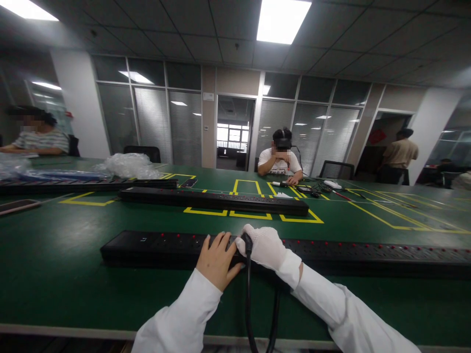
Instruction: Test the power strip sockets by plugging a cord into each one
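Observation:
A long black power strip (147,247) with a row of sockets and red dots lies across the green table in front of me. My left hand (218,260) is bare and rests on the strip, fingers apart. My right hand (264,247), in a white glove, is closed around a black plug (247,241) at the strip's top, just beside my left fingertips. From the plug a thick black cable (248,304) hangs down over the table's near edge. Whether the plug's pins sit in a socket is hidden.
Behind lies a second black strip (221,200) among yellow tape outlines. More strips (91,185), plastic wrap (128,165) and a phone (20,207) are at the left. A person (281,159) sits across the table (73,284), near cables and small devices.

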`<state>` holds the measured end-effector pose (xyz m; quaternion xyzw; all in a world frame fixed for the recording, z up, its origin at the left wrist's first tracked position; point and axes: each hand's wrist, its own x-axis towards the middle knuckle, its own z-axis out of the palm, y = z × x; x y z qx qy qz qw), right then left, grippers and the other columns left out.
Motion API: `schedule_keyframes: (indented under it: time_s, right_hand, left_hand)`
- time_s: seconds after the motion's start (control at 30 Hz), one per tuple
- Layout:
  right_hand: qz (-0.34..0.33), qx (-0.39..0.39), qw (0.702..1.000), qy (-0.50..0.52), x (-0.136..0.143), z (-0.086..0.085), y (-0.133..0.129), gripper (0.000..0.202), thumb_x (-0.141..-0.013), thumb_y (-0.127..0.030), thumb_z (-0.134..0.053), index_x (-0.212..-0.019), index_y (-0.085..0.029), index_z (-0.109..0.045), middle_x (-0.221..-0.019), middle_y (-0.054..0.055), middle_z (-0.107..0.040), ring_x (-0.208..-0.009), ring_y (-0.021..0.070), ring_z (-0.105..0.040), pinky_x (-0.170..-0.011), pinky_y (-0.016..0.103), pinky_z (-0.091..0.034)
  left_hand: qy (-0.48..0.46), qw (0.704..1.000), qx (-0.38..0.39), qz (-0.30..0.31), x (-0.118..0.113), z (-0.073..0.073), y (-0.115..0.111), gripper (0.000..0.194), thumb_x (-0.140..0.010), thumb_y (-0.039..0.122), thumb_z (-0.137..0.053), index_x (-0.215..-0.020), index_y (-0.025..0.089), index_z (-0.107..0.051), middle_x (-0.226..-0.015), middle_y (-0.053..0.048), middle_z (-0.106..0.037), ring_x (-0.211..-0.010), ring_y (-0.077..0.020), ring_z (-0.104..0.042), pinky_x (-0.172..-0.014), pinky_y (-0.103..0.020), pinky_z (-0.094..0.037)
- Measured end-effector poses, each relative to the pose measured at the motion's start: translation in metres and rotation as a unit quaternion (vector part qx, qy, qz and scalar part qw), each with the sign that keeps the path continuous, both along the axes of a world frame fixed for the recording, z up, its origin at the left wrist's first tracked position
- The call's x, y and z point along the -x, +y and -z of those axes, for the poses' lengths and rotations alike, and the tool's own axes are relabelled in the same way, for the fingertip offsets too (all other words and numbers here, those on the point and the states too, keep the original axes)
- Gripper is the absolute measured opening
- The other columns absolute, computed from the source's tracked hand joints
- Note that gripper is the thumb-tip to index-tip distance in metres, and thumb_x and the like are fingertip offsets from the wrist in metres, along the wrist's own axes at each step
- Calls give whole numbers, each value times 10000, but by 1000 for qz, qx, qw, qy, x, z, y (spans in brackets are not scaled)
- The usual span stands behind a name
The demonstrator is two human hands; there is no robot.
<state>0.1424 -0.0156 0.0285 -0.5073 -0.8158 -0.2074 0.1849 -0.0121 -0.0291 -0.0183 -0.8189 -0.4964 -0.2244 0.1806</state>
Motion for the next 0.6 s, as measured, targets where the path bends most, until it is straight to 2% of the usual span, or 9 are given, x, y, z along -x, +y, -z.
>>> schedule_keyframes:
  time_s: [0.13,0.4,0.6]
  right_hand:
    - [5,6,1000,4,0,1,1,299,-825,-427,-347,-867,-191,-525,-641,21,-628,-560,124,-562,-527,218,-254]
    - [9,36,999,24,-2,0,8,285,-817,-428,-369,-891,-224,-552,-641,8,-633,-600,132,-579,-546,213,-278]
    - [12,30,999,28,-2,0,6,297,-815,-434,-371,-879,-211,-555,-631,11,-631,-587,129,-578,-535,216,-274]
  left_hand:
    - [-11,1000,-10,-15,-1,2,1,450,-718,414,-518,-1137,254,-485,-1176,-74,-522,-1109,-267,-421,-939,-467,-284]
    - [-3,1000,-1,-4,1,-1,0,437,-729,431,-497,-1123,243,-491,-1187,-93,-514,-1108,-275,-426,-929,-485,-293]
    - [-9,1000,-3,-2,0,4,2,425,-720,415,-512,-1111,248,-501,-1192,-84,-510,-1113,-270,-419,-938,-478,-285]
